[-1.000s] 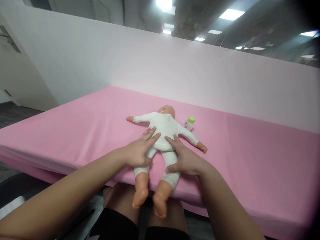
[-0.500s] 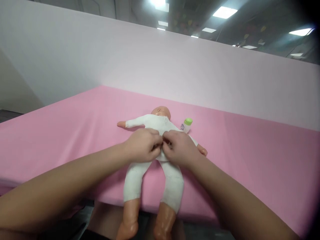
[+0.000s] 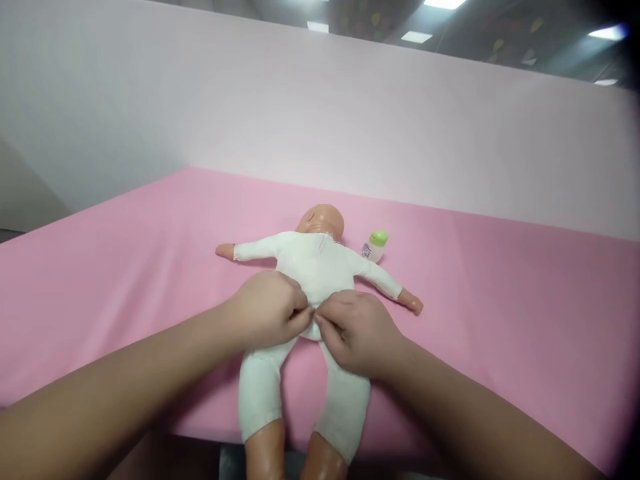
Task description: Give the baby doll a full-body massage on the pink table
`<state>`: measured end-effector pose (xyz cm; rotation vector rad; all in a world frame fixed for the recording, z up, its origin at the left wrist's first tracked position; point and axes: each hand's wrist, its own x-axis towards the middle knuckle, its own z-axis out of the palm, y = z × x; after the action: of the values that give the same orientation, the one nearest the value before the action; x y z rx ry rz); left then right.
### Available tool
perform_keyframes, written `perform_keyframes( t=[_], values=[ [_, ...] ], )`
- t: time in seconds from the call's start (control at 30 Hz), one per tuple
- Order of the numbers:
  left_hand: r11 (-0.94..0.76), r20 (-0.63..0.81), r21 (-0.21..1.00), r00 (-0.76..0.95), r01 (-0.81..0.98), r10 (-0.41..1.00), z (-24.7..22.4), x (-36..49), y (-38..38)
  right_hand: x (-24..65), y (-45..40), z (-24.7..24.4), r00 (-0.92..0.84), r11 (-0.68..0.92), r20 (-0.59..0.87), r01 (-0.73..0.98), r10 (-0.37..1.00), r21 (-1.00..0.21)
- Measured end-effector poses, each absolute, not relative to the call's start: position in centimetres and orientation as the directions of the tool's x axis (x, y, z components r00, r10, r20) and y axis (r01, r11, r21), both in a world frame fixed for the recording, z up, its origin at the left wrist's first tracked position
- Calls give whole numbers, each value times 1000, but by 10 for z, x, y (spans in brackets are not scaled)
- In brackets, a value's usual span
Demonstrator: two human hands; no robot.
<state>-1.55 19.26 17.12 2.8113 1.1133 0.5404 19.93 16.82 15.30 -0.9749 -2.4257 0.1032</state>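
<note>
Subject item: a baby doll (image 3: 316, 270) with a white fabric body and tan plastic head, hands and lower legs. It lies flat on a smooth pink covering (image 3: 490, 320), head toward the far side, arms stretched outward, legs parted.

One container noted: a small translucent white bottle (image 3: 373, 250) with dark print on its side and a rounded bright green cap (image 3: 379, 237) fitted. It is placed just beyond the doll's arm on the right of the view, near the head.

The doll's lower legs reach past the near edge of the covering. The far edge runs along a plain white wall (image 3: 320, 113). Broad stretches of pink extend on both sides of the doll.

Left hand (image 3: 270, 308) and right hand (image 3: 361, 332) meet over the doll's lower torso, fingers curled, thumbs against index fingers, fingertips nearly touching. Both appear to pinch the white fabric, though the knuckles partly hide the grip. Both forearms enter low from either side, wrists resting close above the doll's thighs
</note>
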Motion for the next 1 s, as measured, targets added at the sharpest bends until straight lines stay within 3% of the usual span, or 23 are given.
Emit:
perform_keyframes(
  t=[0.1,0.2,0.3,0.43,0.53,0.67,0.77,0.87,1.0],
  values=[
    [-729,471,168,596,664,651,170,-19,194,201,173,150,-431,702,629,658,647,-272],
    [-742,561,121,572,659,599,169,-18,194,200,179,148,-342,648,662,704,667,-289],
    [-739,473,131,613,661,633,168,-15,195,198,182,147,-382,600,534,730,754,-326],
    [-675,296,242,609,697,736,170,-13,201,196,184,149,-448,558,346,744,825,-367],
    [-596,214,348,558,723,802,174,-19,207,198,183,153,-448,556,338,735,828,-387],
    [-513,181,431,486,742,855,176,-25,210,200,182,154,-406,544,364,668,838,-508],
    [-597,322,315,509,738,798,174,-24,207,201,185,151,-322,531,442,673,837,-515],
    [-692,475,164,559,703,680,170,-20,204,199,187,146,-272,538,539,724,797,-431],
    [-718,453,143,600,681,659,165,-17,205,195,187,145,-285,484,477,793,831,-369]
  ],
)
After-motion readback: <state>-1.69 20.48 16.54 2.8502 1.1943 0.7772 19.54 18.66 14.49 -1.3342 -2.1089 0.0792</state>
